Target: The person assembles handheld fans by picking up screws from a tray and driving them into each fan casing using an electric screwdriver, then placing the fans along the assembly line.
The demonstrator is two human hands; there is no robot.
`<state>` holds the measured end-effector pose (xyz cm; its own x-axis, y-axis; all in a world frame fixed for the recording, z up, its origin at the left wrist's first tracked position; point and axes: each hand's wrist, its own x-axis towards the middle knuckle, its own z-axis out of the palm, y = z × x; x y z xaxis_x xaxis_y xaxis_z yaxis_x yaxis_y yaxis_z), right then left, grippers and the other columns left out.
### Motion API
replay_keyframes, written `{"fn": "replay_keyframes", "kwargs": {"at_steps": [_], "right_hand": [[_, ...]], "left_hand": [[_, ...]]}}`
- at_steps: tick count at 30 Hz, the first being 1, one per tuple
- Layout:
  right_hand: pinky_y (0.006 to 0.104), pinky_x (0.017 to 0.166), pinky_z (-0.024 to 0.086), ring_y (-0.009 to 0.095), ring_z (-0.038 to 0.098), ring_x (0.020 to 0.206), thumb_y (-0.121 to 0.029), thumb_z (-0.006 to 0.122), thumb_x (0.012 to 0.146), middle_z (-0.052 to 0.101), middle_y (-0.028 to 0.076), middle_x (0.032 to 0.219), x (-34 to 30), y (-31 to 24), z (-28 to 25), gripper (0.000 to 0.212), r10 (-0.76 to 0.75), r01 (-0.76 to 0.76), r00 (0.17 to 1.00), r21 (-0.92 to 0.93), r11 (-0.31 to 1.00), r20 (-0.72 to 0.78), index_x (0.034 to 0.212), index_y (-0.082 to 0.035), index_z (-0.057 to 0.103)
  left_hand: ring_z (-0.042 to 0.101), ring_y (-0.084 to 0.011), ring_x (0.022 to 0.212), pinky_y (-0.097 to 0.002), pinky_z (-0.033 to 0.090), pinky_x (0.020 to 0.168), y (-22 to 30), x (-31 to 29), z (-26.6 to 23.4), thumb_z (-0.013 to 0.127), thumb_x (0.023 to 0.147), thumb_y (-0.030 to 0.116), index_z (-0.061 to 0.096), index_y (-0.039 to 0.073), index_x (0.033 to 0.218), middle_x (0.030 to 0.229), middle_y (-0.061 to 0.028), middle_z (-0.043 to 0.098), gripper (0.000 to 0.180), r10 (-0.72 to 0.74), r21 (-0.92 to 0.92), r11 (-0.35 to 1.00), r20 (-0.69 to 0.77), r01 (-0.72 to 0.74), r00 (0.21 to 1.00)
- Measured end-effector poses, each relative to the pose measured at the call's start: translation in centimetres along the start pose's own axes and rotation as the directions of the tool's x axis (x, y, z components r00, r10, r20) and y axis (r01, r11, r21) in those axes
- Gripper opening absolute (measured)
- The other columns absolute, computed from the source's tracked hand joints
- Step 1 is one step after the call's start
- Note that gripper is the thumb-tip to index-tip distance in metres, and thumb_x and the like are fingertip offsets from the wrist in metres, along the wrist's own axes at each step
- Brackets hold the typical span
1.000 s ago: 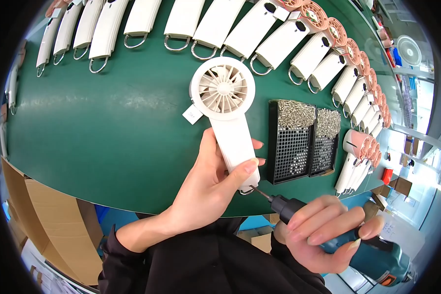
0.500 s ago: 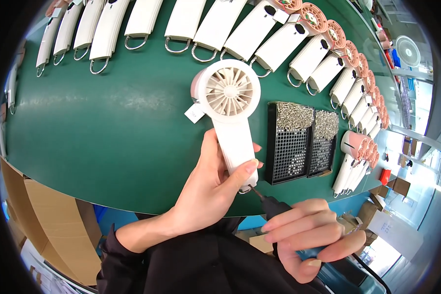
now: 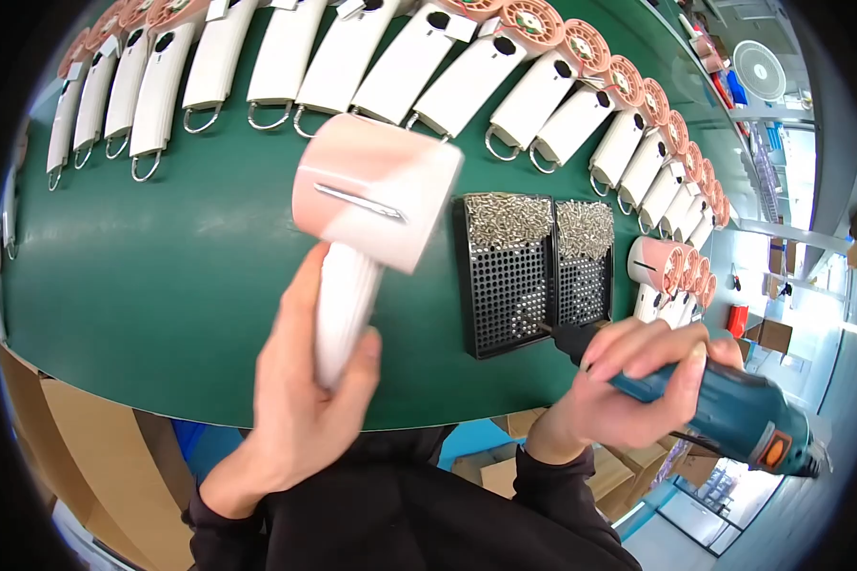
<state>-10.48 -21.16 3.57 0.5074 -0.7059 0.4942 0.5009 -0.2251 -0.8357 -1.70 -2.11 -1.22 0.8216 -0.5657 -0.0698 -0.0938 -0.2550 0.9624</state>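
My left hand (image 3: 309, 381) is closed round the white handle of a handheld fan (image 3: 376, 186). Its pink, drum-shaped head is turned side-on, with a silver strip along it. In my right hand (image 3: 652, 385) lies a teal electric screwdriver (image 3: 747, 414) with a black nose. The tip of its bit is over the lower right part of the left black screw tray (image 3: 471, 314); whether it touches a screw is too small to tell. Loose silver screws (image 3: 509, 221) heap at the tray's far end, and some stand in its holes.
A second black tray (image 3: 590, 276) of screws adjoins the first. White fan handles (image 3: 471, 86) with metal loops and pink heads (image 3: 586, 46) curve along the green table (image 3: 143, 314). More fans (image 3: 657, 262) cluster at right. Cardboard boxes (image 3: 105, 438) stand below the table's near edge.
The fan has moved left and turned from its grille face to its side. My right hand has carried the screwdriver from the handle's end to the screw tray.
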Motion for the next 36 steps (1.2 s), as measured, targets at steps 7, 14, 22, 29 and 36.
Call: {"fn": "replay_keyframes", "kwargs": {"at_steps": [7,14,22,29,36], "right_hand": [[0.0284,0.03,0.037,0.015,0.037,0.033,-0.012,0.037,0.092,0.043,0.007,0.059,0.2,1.6,-0.1,0.019,-0.072,0.075,0.997,-0.161,0.984,0.026,0.11,-0.007,0.038],[0.0286,0.03,0.038,0.014,0.036,0.032,-0.013,0.038,0.092,0.042,0.007,0.058,-0.1,2.1,0.2,0.016,-0.092,0.108,0.992,-0.186,0.977,0.089,0.107,-0.008,0.036],[0.0345,0.034,0.043,0.021,0.045,0.039,-0.012,0.04,0.095,0.047,0.011,0.063,-0.1,-0.3,0.5,0.015,-0.038,0.038,0.999,-0.025,0.999,0.002,0.109,-0.009,0.036],[0.0367,0.039,0.05,0.025,0.051,0.04,-0.014,0.05,0.091,0.051,0.015,0.068,0.4,-3.1,3.4,0.029,-0.061,0.017,0.969,0.181,0.983,0.24,0.109,-0.006,0.029],[0.0308,0.034,0.042,0.019,0.042,0.037,-0.016,0.039,0.094,0.045,0.012,0.066,-0.5,-2.4,5.6,0.018,-0.023,-0.004,0.945,0.082,0.997,0.326,0.106,-0.005,0.032]], "left_hand": [[0.048,-0.0247,0.08,-0.0335,0.039,0.072,-0.2,-0.9,-3.0,0.075,0.068,0.005,0.056,0.005,0.124,0.096,-0.0091,0.052,0.059,0.186,0.641,0.746,0.058,-0.179,0.981],[0.05,-0.0259,0.079,-0.0346,0.044,0.064,-1.3,-1.3,-2.6,0.075,0.061,-0.002,0.057,0.005,0.119,0.097,-0.0106,0.051,0.061,0.27,0.562,0.79,0.043,-0.247,0.962],[0.048,-0.0207,0.071,-0.0295,0.045,0.06,0.2,-1.5,-2.4,0.066,0.063,0.001,0.063,0.027,0.12,0.09,-0.0089,0.044,0.062,0.262,0.65,0.677,0.226,-0.346,0.938],[0.047,-0.0202,0.072,-0.0286,0.044,0.061,-0.3,-1.7,-2.4,0.064,0.065,0.004,0.057,0.031,0.127,0.093,-0.0097,0.045,0.068,0.305,0.655,0.615,0.316,-0.439,0.898],[0.047,-0.0206,0.07,-0.0286,0.044,0.059,-0.4,-1.6,-2.5,0.064,0.066,0.007,0.055,0.03,0.13,0.093,-0.0109,0.047,0.068,0.328,0.644,0.62,0.306,-0.448,0.894]]}}
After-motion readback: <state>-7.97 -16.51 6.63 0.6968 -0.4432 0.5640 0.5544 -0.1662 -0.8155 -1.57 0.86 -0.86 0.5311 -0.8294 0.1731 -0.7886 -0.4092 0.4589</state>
